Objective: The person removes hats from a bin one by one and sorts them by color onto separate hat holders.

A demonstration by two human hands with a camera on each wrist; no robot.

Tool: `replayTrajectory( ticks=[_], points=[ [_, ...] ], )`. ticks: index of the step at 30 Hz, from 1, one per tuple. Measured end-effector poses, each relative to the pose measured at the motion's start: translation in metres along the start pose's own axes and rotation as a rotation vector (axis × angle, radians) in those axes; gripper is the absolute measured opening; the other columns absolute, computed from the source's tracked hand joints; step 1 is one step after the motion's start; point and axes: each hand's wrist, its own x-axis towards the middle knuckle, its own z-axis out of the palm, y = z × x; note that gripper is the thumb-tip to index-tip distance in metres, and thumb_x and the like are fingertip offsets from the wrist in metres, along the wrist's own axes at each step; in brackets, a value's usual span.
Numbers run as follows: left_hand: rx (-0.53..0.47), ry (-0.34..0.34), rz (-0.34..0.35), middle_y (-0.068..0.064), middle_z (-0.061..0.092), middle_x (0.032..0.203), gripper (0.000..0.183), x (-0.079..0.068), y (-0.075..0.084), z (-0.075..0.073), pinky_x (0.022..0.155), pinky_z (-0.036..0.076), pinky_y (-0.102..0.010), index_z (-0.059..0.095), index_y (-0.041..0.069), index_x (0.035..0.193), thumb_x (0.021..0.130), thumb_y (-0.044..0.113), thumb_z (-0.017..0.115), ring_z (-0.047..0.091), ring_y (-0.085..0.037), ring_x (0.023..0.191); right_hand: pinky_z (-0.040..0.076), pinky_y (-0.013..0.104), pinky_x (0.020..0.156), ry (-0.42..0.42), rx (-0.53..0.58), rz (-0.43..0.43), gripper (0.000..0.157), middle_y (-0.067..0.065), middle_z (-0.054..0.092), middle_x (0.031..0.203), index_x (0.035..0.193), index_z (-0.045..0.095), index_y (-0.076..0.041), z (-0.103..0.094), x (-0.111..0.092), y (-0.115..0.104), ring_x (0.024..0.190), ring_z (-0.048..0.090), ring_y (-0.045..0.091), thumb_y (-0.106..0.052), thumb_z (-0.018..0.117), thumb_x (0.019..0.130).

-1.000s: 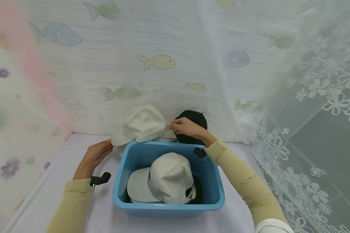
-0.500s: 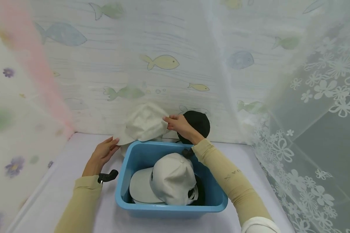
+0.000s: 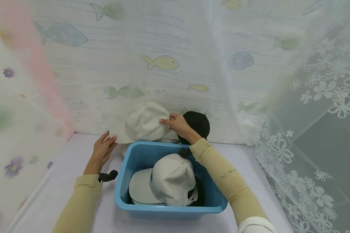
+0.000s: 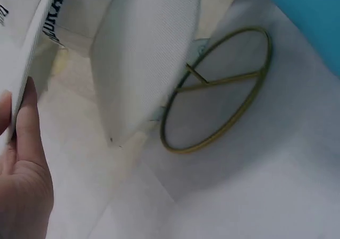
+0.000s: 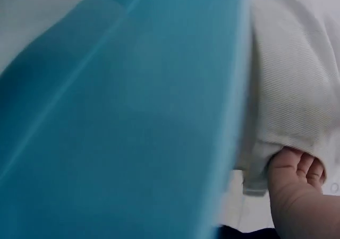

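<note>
Behind the blue bin, my two hands hold a white baseball cap [image 3: 147, 121] from both ends. My left hand [image 3: 102, 151] pinches the edge of its brim, with thumb and fingers on opposite faces in the left wrist view. My right hand [image 3: 180, 126] grips the back of the cap; in the right wrist view its fingers go into the opening above the strap. Another white cap's brim [image 4: 141, 63] shows close below in the left wrist view. Just right of my right hand is a black cap [image 3: 199, 123], partly hidden by it.
The blue bin [image 3: 169, 209] stands in front on a white-covered table [image 3: 102, 204]. Inside it lie a light grey cap [image 3: 172, 178] and something black beneath. A brass-coloured ring stand [image 4: 226, 128] is behind the bin. A fish-print curtain [image 3: 163, 42] hangs at the back.
My right hand has moved left from beside the black cap onto the white cap's back. My left hand has moved right and taken the brim. The cap has shifted slightly.
</note>
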Motion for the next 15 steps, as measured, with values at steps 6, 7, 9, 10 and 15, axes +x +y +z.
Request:
replayTrajectory(
  ticks=[6, 7, 9, 10, 15],
  points=[
    [0.024, 0.020, 0.015, 0.007, 0.062, 0.107, 0.077, 0.002, -0.003, -0.001, 0.082, 0.057, -0.016, 0.016, 0.006, 0.163, 0.101, 0.003, 0.060, 0.068, -0.001, 0.091, 0.055, 0.026, 0.076, -0.006, -0.134, 0.011, 0.031, 0.007, 0.075, 0.101, 0.123, 0.065, 0.005, -0.001, -0.001, 0.005, 0.088, 0.069, 0.013, -0.009, 0.072, 0.095],
    [0.045, 0.027, 0.003, 0.007, 0.060, 0.110, 0.075, 0.003, -0.003, -0.001, 0.081, 0.057, -0.015, 0.016, 0.006, 0.163, 0.102, 0.006, 0.060, 0.067, 0.000, 0.092, 0.055, 0.026, 0.075, 0.001, -0.141, 0.023, 0.031, 0.008, 0.075, 0.101, 0.122, 0.066, 0.005, -0.001, -0.001, 0.005, 0.087, 0.068, 0.013, -0.010, 0.072, 0.096],
    [0.090, 0.029, -0.024, 0.003, 0.057, 0.121, 0.075, 0.004, -0.004, 0.000, 0.081, 0.056, -0.014, 0.015, 0.006, 0.163, 0.104, 0.015, 0.059, 0.064, 0.001, 0.093, 0.055, 0.026, 0.073, 0.015, -0.132, 0.048, 0.032, 0.010, 0.074, 0.104, 0.123, 0.065, 0.006, -0.001, 0.000, 0.005, 0.087, 0.068, 0.014, -0.011, 0.071, 0.097],
    [0.110, 0.027, -0.036, 0.000, 0.054, 0.128, 0.075, 0.005, -0.003, 0.001, 0.081, 0.056, -0.013, 0.014, 0.006, 0.163, 0.104, 0.019, 0.058, 0.063, 0.001, 0.095, 0.055, 0.026, 0.074, 0.020, -0.124, 0.054, 0.033, 0.010, 0.073, 0.106, 0.124, 0.065, 0.006, -0.001, 0.000, 0.004, 0.088, 0.067, 0.014, -0.012, 0.071, 0.097],
    [0.165, 0.050, -0.062, -0.007, 0.043, 0.148, 0.078, 0.011, -0.004, 0.007, 0.084, 0.054, -0.013, 0.017, 0.004, 0.163, 0.103, 0.026, 0.062, 0.058, -0.005, 0.113, 0.055, 0.028, 0.073, 0.026, -0.079, 0.061, 0.026, 0.009, 0.069, 0.106, 0.118, 0.067, 0.004, 0.001, 0.003, 0.003, 0.090, 0.065, 0.015, -0.013, 0.069, 0.098]
  ],
)
